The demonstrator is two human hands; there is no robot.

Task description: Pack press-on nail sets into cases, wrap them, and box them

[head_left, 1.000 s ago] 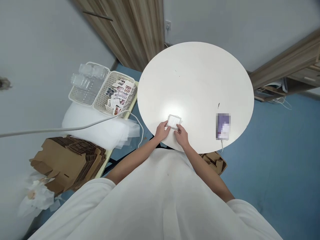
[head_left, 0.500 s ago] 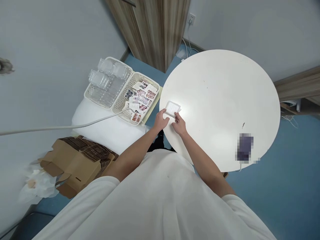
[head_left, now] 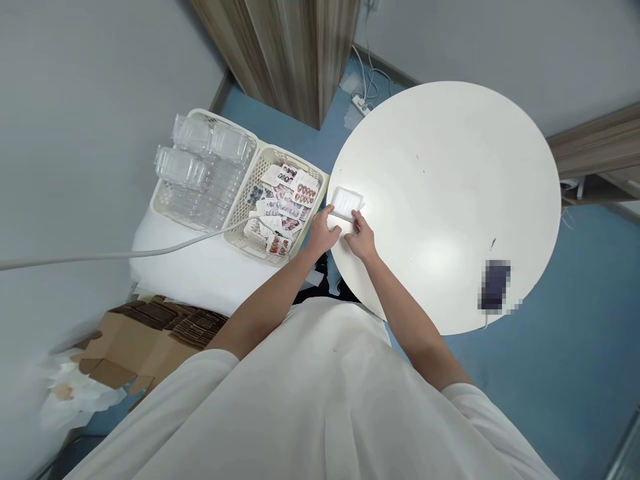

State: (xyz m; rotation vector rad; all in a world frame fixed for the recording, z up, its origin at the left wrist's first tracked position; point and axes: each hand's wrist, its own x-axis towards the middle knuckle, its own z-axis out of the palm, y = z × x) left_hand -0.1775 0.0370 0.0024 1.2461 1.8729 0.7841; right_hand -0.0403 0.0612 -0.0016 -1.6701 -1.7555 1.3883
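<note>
A small, flat clear plastic case (head_left: pixel 346 203) with a white card in it lies at the left edge of the round white table (head_left: pixel 450 167). My left hand (head_left: pixel 323 232) grips its near left corner, the index finger along the side and the thumb stretched toward the middle. At the near right corner my right hand (head_left: pixel 361 237) holds the case with bent fingers. A white flap or sheet sticks out on the right side of the case. The undersides of my fingers are hidden.
Left of the table stands a cream basket (head_left: pixel 240 248) of printed cards with oval nail-like pieces. Beside it, another basket (head_left: pixel 156 200) holds stacked clear plastic boxes (head_left: pixel 200 180). A white cable (head_left: pixel 165 251) crosses over them. A cardboard box (head_left: pixel 135 350) sits lower left. A blurred dark device (head_left: pixel 495 287) lies right.
The view has shifted slightly, so the table and baskets sit differently in the picture. Both hands keep their hold on the case, which lies nearly as before.
</note>
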